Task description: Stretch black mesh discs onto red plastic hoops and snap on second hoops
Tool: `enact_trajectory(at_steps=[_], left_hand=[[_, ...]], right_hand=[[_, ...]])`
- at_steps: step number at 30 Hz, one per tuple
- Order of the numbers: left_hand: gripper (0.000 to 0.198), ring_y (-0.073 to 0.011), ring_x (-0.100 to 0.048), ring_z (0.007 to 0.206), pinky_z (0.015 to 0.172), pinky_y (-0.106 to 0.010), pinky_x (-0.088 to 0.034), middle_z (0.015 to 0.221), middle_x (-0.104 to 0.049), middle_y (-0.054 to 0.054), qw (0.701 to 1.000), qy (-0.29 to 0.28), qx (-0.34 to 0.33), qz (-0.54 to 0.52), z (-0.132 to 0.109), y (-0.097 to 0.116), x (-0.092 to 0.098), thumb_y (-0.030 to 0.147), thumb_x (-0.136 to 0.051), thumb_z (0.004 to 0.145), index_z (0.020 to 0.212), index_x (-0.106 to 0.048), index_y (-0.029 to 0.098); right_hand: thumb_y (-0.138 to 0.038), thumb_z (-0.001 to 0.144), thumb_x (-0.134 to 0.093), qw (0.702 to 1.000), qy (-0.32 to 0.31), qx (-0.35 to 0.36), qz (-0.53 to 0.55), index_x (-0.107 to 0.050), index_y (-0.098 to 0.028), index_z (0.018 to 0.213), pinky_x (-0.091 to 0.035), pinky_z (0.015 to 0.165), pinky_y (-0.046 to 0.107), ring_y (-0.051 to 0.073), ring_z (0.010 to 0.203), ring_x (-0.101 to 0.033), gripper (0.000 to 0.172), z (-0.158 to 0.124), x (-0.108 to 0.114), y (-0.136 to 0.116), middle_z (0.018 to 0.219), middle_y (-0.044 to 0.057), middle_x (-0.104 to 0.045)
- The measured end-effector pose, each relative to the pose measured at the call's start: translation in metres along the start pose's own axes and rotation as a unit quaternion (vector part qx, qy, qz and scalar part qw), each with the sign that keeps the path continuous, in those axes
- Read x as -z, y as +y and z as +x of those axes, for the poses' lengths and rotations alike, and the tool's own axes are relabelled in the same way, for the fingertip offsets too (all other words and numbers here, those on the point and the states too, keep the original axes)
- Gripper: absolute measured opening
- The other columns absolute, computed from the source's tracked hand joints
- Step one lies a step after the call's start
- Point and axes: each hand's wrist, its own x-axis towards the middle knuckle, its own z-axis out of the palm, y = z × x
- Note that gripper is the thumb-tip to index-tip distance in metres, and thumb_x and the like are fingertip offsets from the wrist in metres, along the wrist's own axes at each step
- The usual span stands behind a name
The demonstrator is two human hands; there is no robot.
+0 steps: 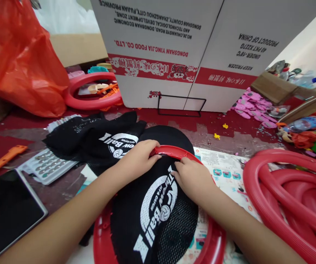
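Observation:
In the head view a red plastic ring (214, 238) lies in front of me, with a round black mesh cloth (178, 220) printed "Throw Ball" across it. My left hand (140, 159) pinches the ring's far rim between thumb and fingers, at the cloth's edge. To its right, my right hand (193, 178) has curled fingers gripping the cloth just inside the rim. More black printed cloths (91, 137) lie beyond my left forearm, and another black piece shows behind the far rim. The ring's near edge runs out of the picture.
Several red rings (259, 183) are stacked at right, on and beside a printed sheet (224, 161). At left lie a tablet (9, 216), a tray of metal discs (50, 167) and an orange strip (3, 161). A large white carton (152, 80) stands at the back behind a wire stand (182, 114).

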Motion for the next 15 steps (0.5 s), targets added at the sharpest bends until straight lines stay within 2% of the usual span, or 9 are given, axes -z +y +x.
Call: enact_trajectory(at_steps=[2,4,7,9,12,15], left_hand=[[0.015,-0.0245,-0.060,0.092,0.081,-0.038,-0.048,0.096,-0.065,-0.007,0.999,-0.016,0.031,0.017,-0.003,0.002,0.007,0.026,-0.055,0.084,0.096,-0.059,0.018],[0.021,-0.0254,-0.061,0.095,0.083,-0.039,-0.047,0.102,-0.065,-0.007,0.998,-0.029,0.048,0.042,-0.007,0.001,0.014,0.029,-0.055,0.083,0.102,-0.058,0.019],[0.032,-0.0276,-0.060,0.100,0.088,-0.043,-0.047,0.109,-0.064,-0.009,0.995,-0.059,0.038,0.077,-0.012,-0.003,0.023,0.030,-0.055,0.082,0.112,-0.057,0.019],[0.030,-0.0279,-0.061,0.097,0.088,-0.044,-0.048,0.104,-0.064,-0.009,0.994,-0.065,0.024,0.089,-0.012,-0.005,0.026,0.031,-0.054,0.081,0.108,-0.060,0.019],[0.026,-0.0265,-0.059,0.106,0.094,-0.042,-0.047,0.111,-0.064,-0.011,0.999,-0.028,-0.018,0.035,-0.009,-0.003,0.024,0.031,-0.052,0.083,0.102,-0.064,0.017],[0.024,-0.0231,-0.058,0.113,0.099,-0.037,-0.045,0.121,-0.063,-0.010,0.996,-0.044,-0.057,-0.054,-0.004,0.002,0.018,0.027,-0.053,0.083,0.099,-0.068,0.018]], right_hand=[[-0.030,0.091,-0.052,1.000,0.001,0.012,0.017,-0.070,-0.016,0.086,-0.042,0.059,0.031,0.023,0.078,-0.066,0.022,0.001,-0.001,0.002,0.094,0.009,-0.068],[-0.029,0.091,-0.054,0.999,0.008,0.030,0.039,-0.069,-0.018,0.081,-0.041,0.062,0.030,0.021,0.080,-0.065,0.021,0.002,0.000,0.003,0.093,0.007,-0.068],[-0.027,0.086,-0.060,0.996,0.025,0.048,0.075,-0.066,-0.018,0.083,-0.041,0.065,0.026,0.016,0.081,-0.063,0.011,0.002,0.004,0.005,0.089,0.003,-0.069],[-0.023,0.084,-0.061,0.992,0.039,0.058,0.109,-0.064,-0.019,0.086,-0.040,0.063,0.024,0.013,0.075,-0.061,0.005,0.002,0.005,0.007,0.083,0.000,-0.069],[-0.015,0.084,-0.055,0.966,0.106,0.134,0.194,-0.065,-0.020,0.098,-0.044,0.067,0.024,0.013,0.076,-0.062,0.017,0.002,0.000,0.011,0.089,0.001,-0.071],[-0.013,0.086,-0.049,0.931,0.177,0.223,0.229,-0.068,-0.018,0.105,-0.048,0.074,0.026,0.015,0.083,-0.064,0.028,0.004,-0.009,0.016,0.095,0.006,-0.071]])
